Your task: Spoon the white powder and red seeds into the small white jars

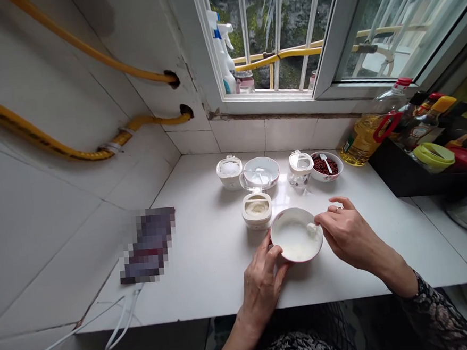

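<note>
White tiled kitchen counter (208,272): left grip (261,290) clasps a round white red-rimmed ceramic bowl (292,240) directly before it, while the narrowed right grip (347,236) reaches what appears a soft white lump (311,230) inside.

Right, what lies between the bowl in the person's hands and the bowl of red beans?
In the head view, only bare white countertop lies between the held white bowl and the bowl of red beans.

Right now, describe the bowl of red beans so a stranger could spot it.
Under the window, a white counter holds a row of small containers. At the row's right end sits the bowl, the only one with red beans and a white spoon.
</note>
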Motion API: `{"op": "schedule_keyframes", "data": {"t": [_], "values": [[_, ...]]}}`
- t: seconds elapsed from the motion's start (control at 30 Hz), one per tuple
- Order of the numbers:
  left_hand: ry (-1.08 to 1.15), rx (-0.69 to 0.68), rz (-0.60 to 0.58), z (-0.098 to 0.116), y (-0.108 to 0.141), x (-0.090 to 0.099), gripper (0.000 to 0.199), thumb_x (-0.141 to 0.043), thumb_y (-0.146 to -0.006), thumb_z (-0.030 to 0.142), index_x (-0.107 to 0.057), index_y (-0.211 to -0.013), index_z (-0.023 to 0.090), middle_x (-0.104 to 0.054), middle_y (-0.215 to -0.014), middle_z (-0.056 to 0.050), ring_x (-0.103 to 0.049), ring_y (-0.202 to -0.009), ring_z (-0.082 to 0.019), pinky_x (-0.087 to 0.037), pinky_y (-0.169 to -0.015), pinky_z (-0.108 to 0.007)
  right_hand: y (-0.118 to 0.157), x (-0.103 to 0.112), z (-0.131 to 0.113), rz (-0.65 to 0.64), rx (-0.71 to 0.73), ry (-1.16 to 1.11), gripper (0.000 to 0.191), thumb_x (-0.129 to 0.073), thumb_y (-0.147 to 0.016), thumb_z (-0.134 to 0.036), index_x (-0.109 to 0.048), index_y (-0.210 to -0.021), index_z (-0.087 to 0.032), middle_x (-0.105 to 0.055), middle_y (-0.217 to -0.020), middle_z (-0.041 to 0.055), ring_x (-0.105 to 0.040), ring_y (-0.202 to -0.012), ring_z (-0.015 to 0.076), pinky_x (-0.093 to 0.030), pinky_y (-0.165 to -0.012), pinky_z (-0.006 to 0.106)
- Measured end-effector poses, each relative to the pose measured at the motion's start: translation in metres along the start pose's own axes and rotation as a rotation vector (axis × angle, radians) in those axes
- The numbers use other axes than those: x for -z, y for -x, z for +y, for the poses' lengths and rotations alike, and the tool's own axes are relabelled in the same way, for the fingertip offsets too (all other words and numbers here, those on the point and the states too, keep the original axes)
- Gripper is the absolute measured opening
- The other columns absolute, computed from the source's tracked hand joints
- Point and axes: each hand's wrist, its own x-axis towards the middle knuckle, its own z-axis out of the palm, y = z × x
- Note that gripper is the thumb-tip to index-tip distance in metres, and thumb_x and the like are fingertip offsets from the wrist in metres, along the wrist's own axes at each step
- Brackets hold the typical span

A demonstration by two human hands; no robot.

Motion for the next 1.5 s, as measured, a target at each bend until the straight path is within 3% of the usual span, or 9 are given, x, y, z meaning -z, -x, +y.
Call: {"op": "schedule_keyframes", "data": {"t": [0.17, 0.33, 0.5, 0.7, 0.83, 1.0, 1.17, 1.37, 1.5], "values": [[-0.096, -0.044, 0.054, 0.003, 0.000, 0.003, 0.013, -0.055, -0.095, 0.019, -0.053, -0.107, 0.022, -0.060, -0.135, -0.020, -0.067, -0.115, -0.027, -0.061, -0.084, -0.035, 0.003, 0.003, -0.016, -0.069, 0.079, 0.052, 0.031, -0.039, -0.084, 0.002, -0.060, -0.076, -0.018, -0.056, -0.058, 0.0006, -0.049, -0.058, 0.0174, -0.041, -0.098, 0.041], [-0.128, -0.056, 0.100, 0.005, -0.002, 0.004, 0.007, -0.051, -0.098, 0.024, -0.054, -0.104, 0.020, -0.062, -0.131, -0.021, -0.069, -0.111, -0.027, -0.062, -0.080, -0.034, 0.007, 0.005, -0.018, 0.045, 0.088, 0.204, 0.035, -0.036, -0.085, 0.006, -0.064, -0.082, -0.015, -0.059, -0.061, 0.0016, -0.052, -0.063, 0.0179, -0.039, -0.100, 0.040], [-0.148, -0.084, 0.111, 0.006, -0.003, 0.004, 0.010, -0.049, -0.100, 0.027, -0.055, -0.105, 0.020, -0.063, -0.129, -0.022, -0.070, -0.109, -0.027, -0.062, -0.079, -0.034, 0.020, 0.002, -0.025, -0.002, 0.093, 0.153, 0.035, -0.036, -0.086, 0.005, -0.063, -0.077, -0.015, -0.052, -0.056, -0.0003, -0.047, -0.056, 0.0157, -0.041, -0.099, 0.038], [-0.168, -0.109, 0.127, 0.006, 0.000, 0.002, 0.008, -0.054, -0.098, 0.024, -0.055, -0.105, 0.020, -0.061, -0.131, -0.023, -0.069, -0.113, -0.028, -0.062, -0.082, -0.035, 0.028, 0.002, -0.032, 0.098, 0.053, 0.278, 0.033, -0.037, -0.089, 0.004, -0.064, -0.083, -0.013, -0.057, -0.060, 0.0012, -0.051, -0.060, 0.0160, -0.039, -0.103, 0.043], [-0.183, -0.138, 0.146, 0.006, 0.000, 0.000, 0.010, -0.057, -0.097, 0.022, -0.056, -0.106, 0.019, -0.061, -0.131, -0.023, -0.067, -0.115, -0.029, -0.062, -0.082, -0.036, 0.032, 0.004, -0.035, 0.032, 0.072, 0.192, 0.035, -0.035, -0.089, 0.006, -0.064, -0.087, -0.014, -0.054, -0.059, -0.0009, -0.049, -0.058, 0.0144, -0.041, -0.103, 0.042], [-0.190, -0.141, 0.154, 0.006, 0.001, -0.001, 0.010, -0.058, -0.096, 0.021, -0.056, -0.106, 0.019, -0.060, -0.131, -0.024, -0.067, -0.116, -0.030, -0.062, -0.082, -0.036, 0.038, 0.006, -0.035, 0.110, 0.066, 0.244, 0.026, -0.043, -0.090, 0.003, -0.063, -0.096, -0.012, -0.063, -0.067, 0.0021, -0.056, -0.064, 0.0162, -0.040, -0.104, 0.047], [-0.189, -0.161, 0.170, 0.006, 0.001, 0.000, 0.008, -0.057, -0.096, 0.020, -0.056, -0.104, 0.019, -0.060, -0.131, -0.024, -0.066, -0.119, -0.029, -0.062, -0.084, -0.036, 0.042, 0.002, -0.043, 0.028, 0.064, 0.113, 0.031, -0.038, -0.088, 0.006, -0.063, -0.092, -0.012, -0.059, -0.062, -0.0004, -0.051, -0.057, 0.0141, -0.043, -0.102, 0.045], [-0.183, -0.156, 0.163, 0.006, 0.001, 0.000, 0.008, -0.058, -0.096, 0.019, -0.056, -0.104, 0.019, -0.060, -0.131, -0.024, -0.065, -0.120, -0.029, -0.062, -0.084, -0.036, 0.039, -0.007, -0.037, 0.166, -0.010, 0.233, 0.023, -0.046, -0.090, 0.000, -0.065, -0.093, -0.010, -0.060, -0.063, 0.0019, -0.056, -0.061, 0.0163, -0.044, -0.099, 0.045], [-0.178, -0.163, 0.165, 0.006, 0.002, -0.001, 0.008, -0.058, -0.096, 0.019, -0.057, -0.104, 0.018, -0.060, -0.132, -0.024, -0.065, -0.119, -0.030, -0.061, -0.085, -0.036, 0.038, -0.012, -0.043, 0.107, 0.009, 0.115, 0.025, -0.043, -0.089, 0.002, -0.064, -0.091, -0.010, -0.058, -0.062, 0.0005, -0.053, -0.059, 0.0150, -0.045, -0.098, 0.044]]}}
